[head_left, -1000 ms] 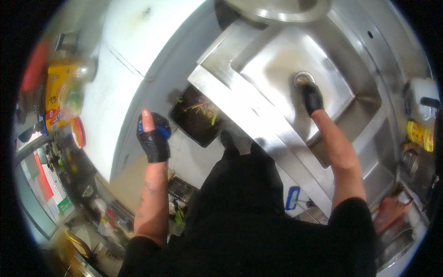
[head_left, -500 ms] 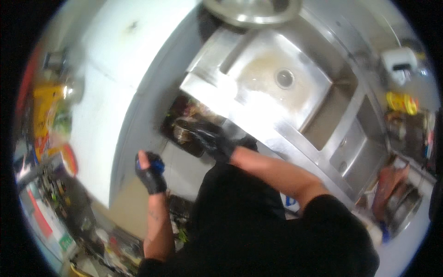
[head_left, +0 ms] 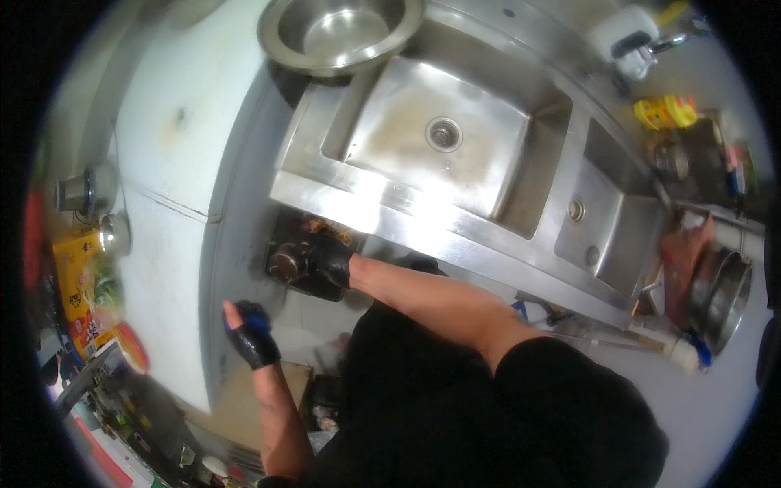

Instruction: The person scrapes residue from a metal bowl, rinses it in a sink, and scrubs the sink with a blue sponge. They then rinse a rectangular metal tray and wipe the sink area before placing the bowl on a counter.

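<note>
In the head view, a steel sink (head_left: 480, 175) is seen beside a white counter (head_left: 163, 252). A small round cup (head_left: 286, 262) is grasped by the right hand (head_left: 325, 262) over a dark bin (head_left: 316, 291). The left hand (head_left: 250, 337) is curled beside something blue (head_left: 259, 319); whether that is gripped cannot be told.

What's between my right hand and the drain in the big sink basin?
In the head view, the sink's steel front ledge and then a stretch of the basin floor lie between your right hand and that drain.
</note>
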`<act>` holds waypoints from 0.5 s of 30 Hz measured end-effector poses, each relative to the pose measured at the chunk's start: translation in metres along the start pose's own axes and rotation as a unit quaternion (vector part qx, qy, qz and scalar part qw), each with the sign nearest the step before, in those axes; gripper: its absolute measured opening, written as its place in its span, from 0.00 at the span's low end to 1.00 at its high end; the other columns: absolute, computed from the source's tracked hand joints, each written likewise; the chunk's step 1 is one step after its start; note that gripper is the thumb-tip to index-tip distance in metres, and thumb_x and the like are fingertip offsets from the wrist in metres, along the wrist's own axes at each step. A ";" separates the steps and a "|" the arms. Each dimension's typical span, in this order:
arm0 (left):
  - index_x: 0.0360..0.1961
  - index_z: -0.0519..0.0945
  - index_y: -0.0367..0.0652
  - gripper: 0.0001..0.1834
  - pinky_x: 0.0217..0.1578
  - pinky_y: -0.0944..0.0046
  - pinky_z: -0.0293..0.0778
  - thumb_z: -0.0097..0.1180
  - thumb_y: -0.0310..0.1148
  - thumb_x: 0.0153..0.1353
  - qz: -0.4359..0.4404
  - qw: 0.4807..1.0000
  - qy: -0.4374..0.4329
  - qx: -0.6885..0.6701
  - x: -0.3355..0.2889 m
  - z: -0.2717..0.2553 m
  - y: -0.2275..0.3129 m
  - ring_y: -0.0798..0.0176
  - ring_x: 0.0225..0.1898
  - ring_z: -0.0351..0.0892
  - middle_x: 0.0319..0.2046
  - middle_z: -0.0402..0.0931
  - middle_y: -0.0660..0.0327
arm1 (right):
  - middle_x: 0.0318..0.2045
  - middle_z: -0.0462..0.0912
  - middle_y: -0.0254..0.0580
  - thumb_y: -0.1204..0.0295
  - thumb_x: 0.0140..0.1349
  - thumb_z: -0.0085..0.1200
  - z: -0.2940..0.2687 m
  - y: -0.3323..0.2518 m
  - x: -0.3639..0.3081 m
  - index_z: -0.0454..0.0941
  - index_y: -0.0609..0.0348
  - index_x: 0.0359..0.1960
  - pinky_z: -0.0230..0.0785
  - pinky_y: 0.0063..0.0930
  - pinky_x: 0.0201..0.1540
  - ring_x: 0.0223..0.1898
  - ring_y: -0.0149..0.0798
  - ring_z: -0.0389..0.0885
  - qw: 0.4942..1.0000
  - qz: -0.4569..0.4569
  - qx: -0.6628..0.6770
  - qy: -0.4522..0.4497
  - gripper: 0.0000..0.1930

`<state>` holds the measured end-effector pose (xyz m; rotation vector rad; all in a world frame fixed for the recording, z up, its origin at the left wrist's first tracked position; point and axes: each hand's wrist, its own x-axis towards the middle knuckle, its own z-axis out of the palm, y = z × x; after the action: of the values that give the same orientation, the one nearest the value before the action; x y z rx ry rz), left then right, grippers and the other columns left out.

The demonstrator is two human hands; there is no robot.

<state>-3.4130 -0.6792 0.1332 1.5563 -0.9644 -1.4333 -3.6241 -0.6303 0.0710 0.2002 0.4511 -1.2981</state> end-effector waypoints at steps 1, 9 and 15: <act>0.27 0.73 0.45 0.22 0.26 0.67 0.62 0.50 0.52 0.72 0.010 1.000 0.006 -0.003 0.002 0.006 0.002 0.69 0.25 0.66 0.23 0.70 0.67 | 0.43 0.86 0.38 0.63 0.75 0.47 0.006 -0.009 -0.010 0.82 0.56 0.50 0.79 0.28 0.46 0.42 0.34 0.84 0.999 0.009 -0.040 0.014 0.14; 0.42 0.82 0.39 0.24 0.34 0.67 0.70 0.55 0.53 0.68 0.003 0.996 -0.002 0.087 0.006 0.065 0.043 0.67 0.31 0.74 0.31 0.78 0.62 | 0.45 0.84 0.49 0.74 0.69 0.52 -0.018 -0.122 -0.098 0.81 0.59 0.52 0.76 0.34 0.51 0.45 0.43 0.83 0.756 -0.362 -0.540 0.070 0.13; 0.53 0.82 0.39 0.26 0.38 0.67 0.72 0.58 0.51 0.67 0.039 0.975 -0.100 0.194 -0.003 0.144 0.070 0.65 0.37 0.76 0.40 0.81 0.59 | 0.46 0.85 0.47 0.79 0.68 0.45 -0.149 -0.230 -0.118 0.78 0.54 0.56 0.81 0.39 0.44 0.44 0.48 0.86 0.359 -0.356 -0.828 0.241 0.17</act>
<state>-3.5578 -0.7121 0.1925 1.6431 -1.4814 -1.4256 -3.8994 -0.5297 0.0123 -1.5861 2.3442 -0.8740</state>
